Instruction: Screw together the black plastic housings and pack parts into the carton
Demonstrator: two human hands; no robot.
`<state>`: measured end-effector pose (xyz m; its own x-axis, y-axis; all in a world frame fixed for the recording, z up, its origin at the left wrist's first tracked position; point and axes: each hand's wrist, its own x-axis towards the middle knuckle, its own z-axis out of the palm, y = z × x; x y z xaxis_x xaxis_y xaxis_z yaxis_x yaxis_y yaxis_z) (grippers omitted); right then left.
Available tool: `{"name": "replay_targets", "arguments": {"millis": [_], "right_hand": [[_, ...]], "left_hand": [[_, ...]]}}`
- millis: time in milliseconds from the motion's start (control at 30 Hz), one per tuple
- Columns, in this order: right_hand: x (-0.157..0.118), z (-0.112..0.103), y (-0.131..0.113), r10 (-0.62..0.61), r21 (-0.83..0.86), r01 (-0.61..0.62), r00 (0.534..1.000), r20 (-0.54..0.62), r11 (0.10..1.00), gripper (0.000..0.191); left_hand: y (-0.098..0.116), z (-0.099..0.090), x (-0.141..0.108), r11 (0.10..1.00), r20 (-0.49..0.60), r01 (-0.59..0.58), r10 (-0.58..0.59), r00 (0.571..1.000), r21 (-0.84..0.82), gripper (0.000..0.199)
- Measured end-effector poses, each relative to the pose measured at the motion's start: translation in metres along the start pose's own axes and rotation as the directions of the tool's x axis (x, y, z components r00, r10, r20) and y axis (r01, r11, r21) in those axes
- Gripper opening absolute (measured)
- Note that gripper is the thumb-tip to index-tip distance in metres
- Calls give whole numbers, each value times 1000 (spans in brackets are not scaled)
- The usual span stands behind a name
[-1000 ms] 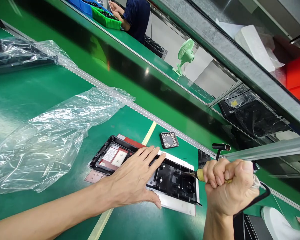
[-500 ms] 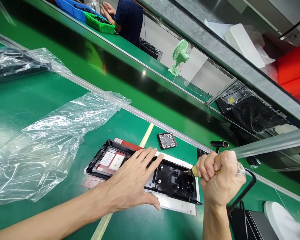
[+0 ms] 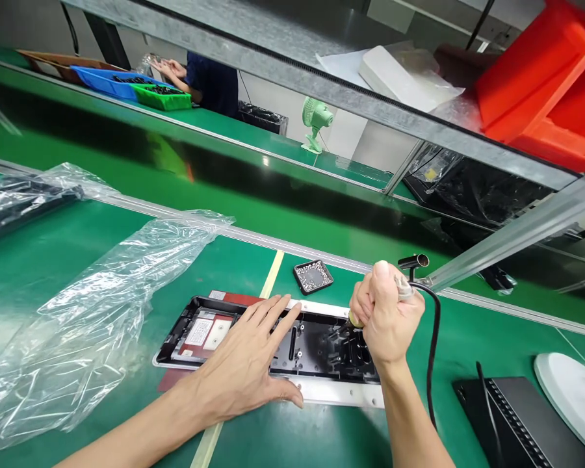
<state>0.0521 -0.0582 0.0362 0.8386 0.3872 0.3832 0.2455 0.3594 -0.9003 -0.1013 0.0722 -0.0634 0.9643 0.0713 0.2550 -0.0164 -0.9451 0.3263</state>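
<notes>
I am resting the left hand (image 3: pixel 246 357), fingers spread and gripping nothing, across the black rectangular plastic housing (image 3: pixel 316 354), which is lying on a white-edged fixture (image 3: pixel 341 392) on the green desk (image 3: pixel 322 435). The right hand (image 3: pixel 390 318) is clenching a yellow-handled metal-tipped tool (image 3: pixel 353 320), aiming into the housing; contact I cannot tell. I am judging that light left-hand pressure could let the housing slide, skidding the tip; a snagging black cable (image 3: pixel 436 364) could deflect it.

bright light; glare streaks the plastic bag (image 3: pixel 112 299); soft shadow darkens the bench (image 3: pixel 341 432).
</notes>
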Motion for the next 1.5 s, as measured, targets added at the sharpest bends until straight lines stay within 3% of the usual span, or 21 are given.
{"name": "replay_targets", "arguments": {"millis": [1100, 1500], "right_hand": [[-5, -5, 7, -47, -15, 47, 999, 28, 999, 47], [-6, -7, 8, -59, 74, 53, 995, 78, 996, 43]], "left_hand": [[-2, -1, -2, 999, -12, -20, 21, 1000, 30, 126], [-5, 3, -5, 997, -33, -38, 40, 999, 67, 125]]}}
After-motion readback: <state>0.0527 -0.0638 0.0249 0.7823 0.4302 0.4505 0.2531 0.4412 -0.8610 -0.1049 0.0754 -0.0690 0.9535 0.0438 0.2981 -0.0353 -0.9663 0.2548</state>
